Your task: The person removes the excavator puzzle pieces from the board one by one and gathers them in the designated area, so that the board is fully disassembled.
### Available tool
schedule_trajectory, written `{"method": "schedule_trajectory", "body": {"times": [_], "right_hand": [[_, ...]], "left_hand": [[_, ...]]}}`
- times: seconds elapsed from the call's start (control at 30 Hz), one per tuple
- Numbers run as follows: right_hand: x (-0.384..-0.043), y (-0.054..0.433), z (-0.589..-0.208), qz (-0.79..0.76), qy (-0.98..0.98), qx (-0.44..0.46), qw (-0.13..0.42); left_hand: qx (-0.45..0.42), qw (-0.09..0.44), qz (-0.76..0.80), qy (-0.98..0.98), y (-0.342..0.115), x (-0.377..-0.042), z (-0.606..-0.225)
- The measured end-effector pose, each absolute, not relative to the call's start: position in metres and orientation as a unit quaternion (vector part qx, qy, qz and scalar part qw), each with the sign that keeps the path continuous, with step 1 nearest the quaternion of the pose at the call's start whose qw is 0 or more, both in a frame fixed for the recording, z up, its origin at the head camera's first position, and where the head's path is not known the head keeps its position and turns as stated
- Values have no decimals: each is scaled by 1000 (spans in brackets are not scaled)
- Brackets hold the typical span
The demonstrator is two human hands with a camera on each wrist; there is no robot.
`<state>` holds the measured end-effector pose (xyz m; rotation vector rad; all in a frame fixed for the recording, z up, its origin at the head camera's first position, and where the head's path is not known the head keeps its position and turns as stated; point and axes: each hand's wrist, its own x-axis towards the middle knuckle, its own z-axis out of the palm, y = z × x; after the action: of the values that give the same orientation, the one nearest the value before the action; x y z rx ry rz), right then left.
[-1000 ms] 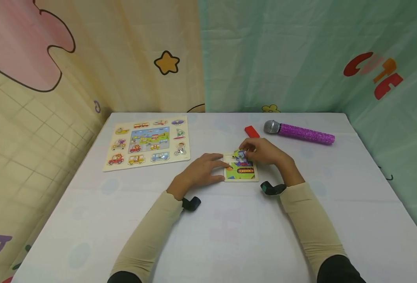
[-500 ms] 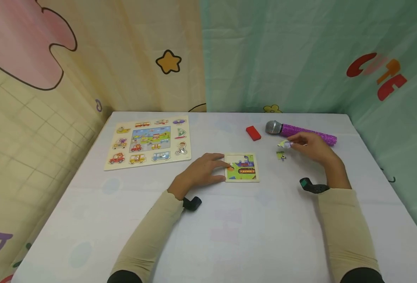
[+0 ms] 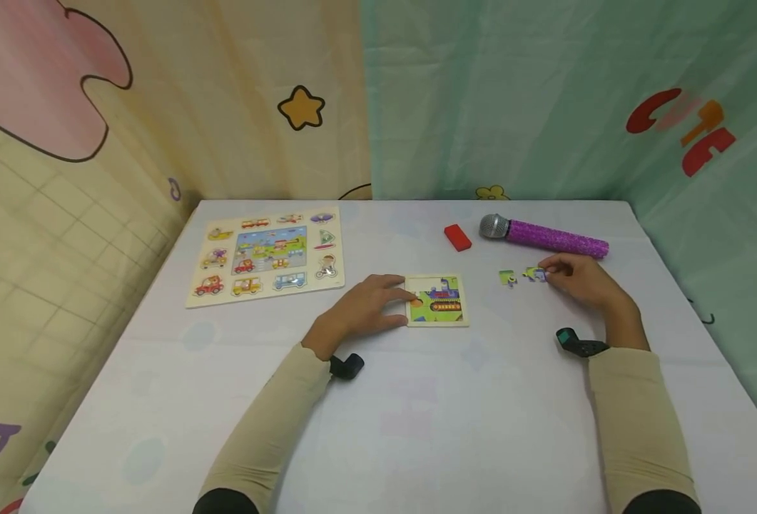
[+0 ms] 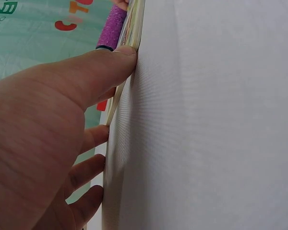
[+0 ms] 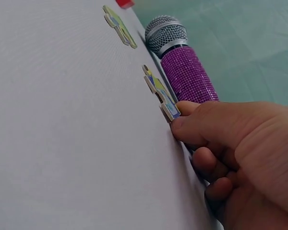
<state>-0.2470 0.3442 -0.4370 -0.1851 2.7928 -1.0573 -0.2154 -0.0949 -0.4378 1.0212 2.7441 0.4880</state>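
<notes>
A small square jigsaw puzzle board (image 3: 437,301) with a vehicle picture lies mid-table. Its top strip is bare wood. My left hand (image 3: 367,307) rests at its left edge, fingers spread, one fingertip over the picture and the thumb at the lower corner. In the left wrist view the thumb (image 4: 110,64) touches the board's edge. To the right, my right hand (image 3: 586,283) pinches the end of a green and purple puzzle piece (image 3: 534,274) between thumb and finger, low at the tabletop. Another puzzle piece (image 3: 508,278) lies flat just left of it.
A purple glittery microphone (image 3: 554,238) lies behind the right hand, close to it. Left of the microphone is a red block (image 3: 458,238). A large wooden vehicle puzzle (image 3: 267,258) lies at the back left. Printed curtains (image 3: 494,107) hang behind the table.
My right hand has carried the puzzle piece from the small board rightward and lowered it beside the other loose piece. The left hand has stayed at the board.
</notes>
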Motion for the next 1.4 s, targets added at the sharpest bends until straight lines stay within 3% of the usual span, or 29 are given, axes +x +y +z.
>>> {"method": "schedule_trajectory", "body": {"times": [1.17,1.4], "right_hand": [[-246,340,-433,-360,929,-30,78],[-246,278,-402,-335,929,-137,77]], "left_hand": [[341,90,166,921,-96,-217,-438],[339,91,165,922,-97,-216,-436]]}}
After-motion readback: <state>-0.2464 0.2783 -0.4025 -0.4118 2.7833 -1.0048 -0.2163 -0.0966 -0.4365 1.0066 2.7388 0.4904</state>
